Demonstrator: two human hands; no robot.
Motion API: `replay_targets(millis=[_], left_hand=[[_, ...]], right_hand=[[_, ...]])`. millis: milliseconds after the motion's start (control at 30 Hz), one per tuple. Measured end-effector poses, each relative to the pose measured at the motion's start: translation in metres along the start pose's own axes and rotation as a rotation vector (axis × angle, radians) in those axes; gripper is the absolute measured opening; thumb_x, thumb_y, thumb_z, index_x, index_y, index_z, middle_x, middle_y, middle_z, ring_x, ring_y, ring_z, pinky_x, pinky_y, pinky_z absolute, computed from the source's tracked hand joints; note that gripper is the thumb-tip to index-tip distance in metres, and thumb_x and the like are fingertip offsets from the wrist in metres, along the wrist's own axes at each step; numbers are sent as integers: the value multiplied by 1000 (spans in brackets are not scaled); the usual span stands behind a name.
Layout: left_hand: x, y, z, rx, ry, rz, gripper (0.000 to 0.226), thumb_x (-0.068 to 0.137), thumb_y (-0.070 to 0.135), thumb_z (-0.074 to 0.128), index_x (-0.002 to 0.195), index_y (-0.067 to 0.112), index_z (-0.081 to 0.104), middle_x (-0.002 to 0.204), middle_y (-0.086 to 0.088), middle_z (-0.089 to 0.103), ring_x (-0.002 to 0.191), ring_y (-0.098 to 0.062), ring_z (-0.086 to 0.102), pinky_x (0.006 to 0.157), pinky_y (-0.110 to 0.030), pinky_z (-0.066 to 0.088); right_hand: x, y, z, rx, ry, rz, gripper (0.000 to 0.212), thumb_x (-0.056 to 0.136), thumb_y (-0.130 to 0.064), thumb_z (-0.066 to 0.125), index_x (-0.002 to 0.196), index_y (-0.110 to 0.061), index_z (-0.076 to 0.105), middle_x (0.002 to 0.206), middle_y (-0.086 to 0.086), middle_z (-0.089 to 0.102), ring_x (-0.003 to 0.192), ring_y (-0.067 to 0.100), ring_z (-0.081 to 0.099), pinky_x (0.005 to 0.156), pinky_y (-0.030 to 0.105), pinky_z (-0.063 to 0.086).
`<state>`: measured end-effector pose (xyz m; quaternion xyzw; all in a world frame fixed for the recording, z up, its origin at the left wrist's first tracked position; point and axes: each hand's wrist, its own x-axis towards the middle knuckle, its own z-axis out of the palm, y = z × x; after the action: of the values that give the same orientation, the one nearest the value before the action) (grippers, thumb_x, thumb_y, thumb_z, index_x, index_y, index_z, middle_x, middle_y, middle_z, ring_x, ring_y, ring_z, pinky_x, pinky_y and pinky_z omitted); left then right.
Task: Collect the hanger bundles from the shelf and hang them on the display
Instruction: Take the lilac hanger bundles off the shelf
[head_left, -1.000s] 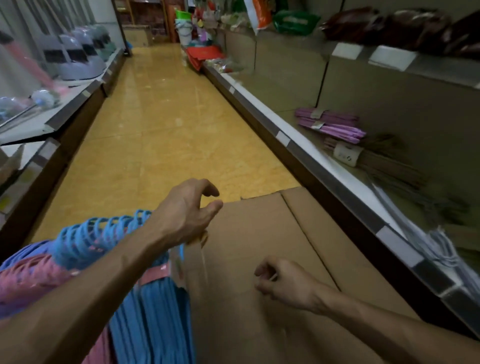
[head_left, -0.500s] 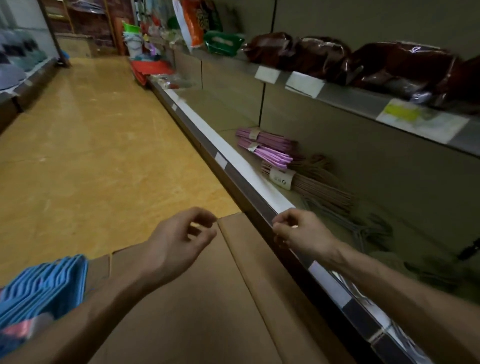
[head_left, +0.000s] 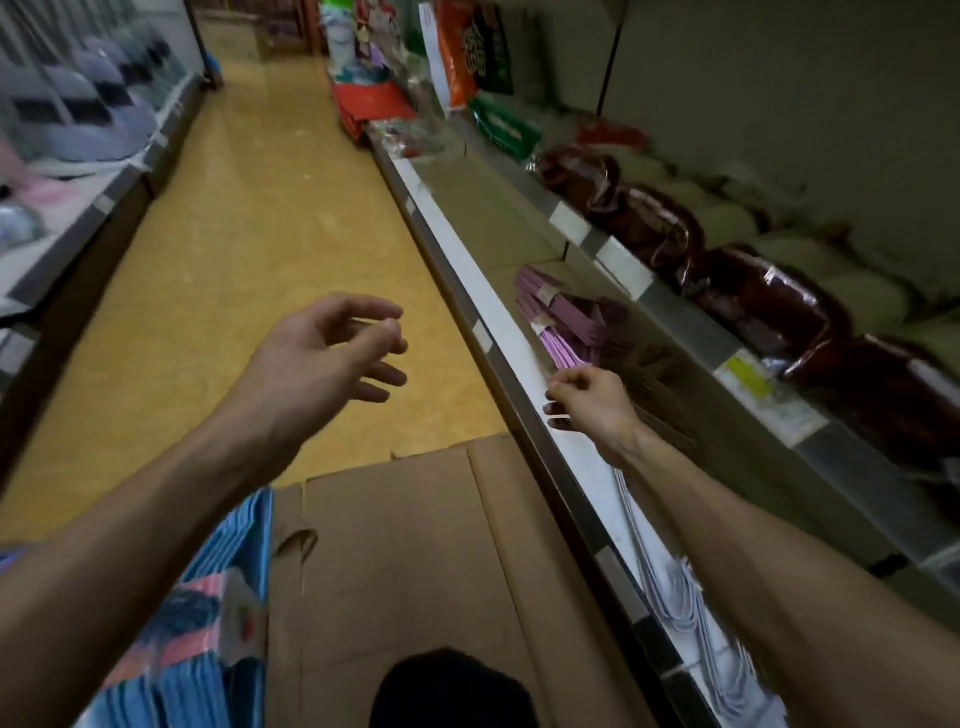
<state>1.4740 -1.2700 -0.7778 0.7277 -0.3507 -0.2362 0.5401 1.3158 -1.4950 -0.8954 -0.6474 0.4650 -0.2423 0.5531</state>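
Cardboard box (head_left: 415, 571), flaps closed; blue hanger bundles (head_left: 208, 623) beside it. Left hand (head_left: 322, 353) loosely open, empty. Right hand (head_left: 592, 400) curled over shelf (head_left: 498, 312); contents unclear.

Dim, murky store light; glossy yellow floor (head_left: 249, 249) catches soft glare, left-edge grey helmets (head_left: 93, 119) smear with motion blur, wide-angle lines bend.

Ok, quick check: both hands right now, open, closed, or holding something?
Left hand: open, fingers loosely curled, holding nothing, over the floor.
Right hand: fingers curled at the shelf edge; cannot tell whether it holds anything.
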Motion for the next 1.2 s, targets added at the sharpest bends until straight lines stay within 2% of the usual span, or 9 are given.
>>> replay_targets(millis=[233,367,467,533,667,733,800,967,1200], left_hand=[[28,27,-26,108,12,-17,28,97,31,56,123,25,61,107,1,69,90,-14,72,81,-40,59],[68,17,-9,109,-17,-46,26,97,31,57,121,26,62,105,3,70,86,-11,72,80,-38,59],[109,-3,17,76,-62,-64,23,97,31,56,119,28,62,104,5,70,84,-7,72,78,-34,59],[135,-19,36,43,-89,-68,21,98,30,56,117,28,63,103,5,69,84,-7,72,77,-33,59],[177,-52,67,-34,-131,-108,17,99,27,55,114,28,64,97,5,71,83,-9,73,75,-32,60],[192,-68,78,-54,-159,-130,17,99,28,55,113,29,65,93,7,72,82,-9,72,75,-33,61],[203,-84,86,-62,-187,-152,17,99,28,55,112,29,65,92,8,72,82,-9,72,76,-34,61],[223,-119,99,-67,-242,-206,16,99,26,55,108,29,67,90,11,72,82,-11,73,76,-36,61],[244,-142,111,-53,-282,-246,17,100,23,54,106,28,69,91,6,73,80,-13,73,71,-30,59]], right_hand=[[43,-18,-19,-79,135,18,13,98,-9,56,107,-2,64,91,15,68,68,17,65,47,20,52],[83,-14,-31,-119,191,128,27,103,-21,48,113,0,62,93,15,69,70,18,62,74,33,55],[116,-14,-33,-101,101,246,40,108,-26,34,131,0,55,130,20,60,106,23,64,89,25,48],[135,-14,-30,-66,107,221,44,109,-19,30,140,9,43,149,26,43,116,16,63,71,12,46],[184,-3,-36,-95,280,116,48,106,-29,43,143,1,46,146,20,49,134,34,48,73,17,35],[209,6,-31,-144,323,82,67,93,-53,58,143,-9,48,144,13,53,132,32,50,99,27,40],[233,19,-32,-187,296,56,78,82,-60,67,143,-15,48,143,10,54,131,31,52,110,45,41],[273,24,-26,-416,179,94,83,78,-56,74,147,-21,43,142,7,53,125,32,54,106,49,45],[296,28,-32,-608,66,166,75,76,-32,85,136,1,53,127,20,62,111,37,61,91,37,51]])
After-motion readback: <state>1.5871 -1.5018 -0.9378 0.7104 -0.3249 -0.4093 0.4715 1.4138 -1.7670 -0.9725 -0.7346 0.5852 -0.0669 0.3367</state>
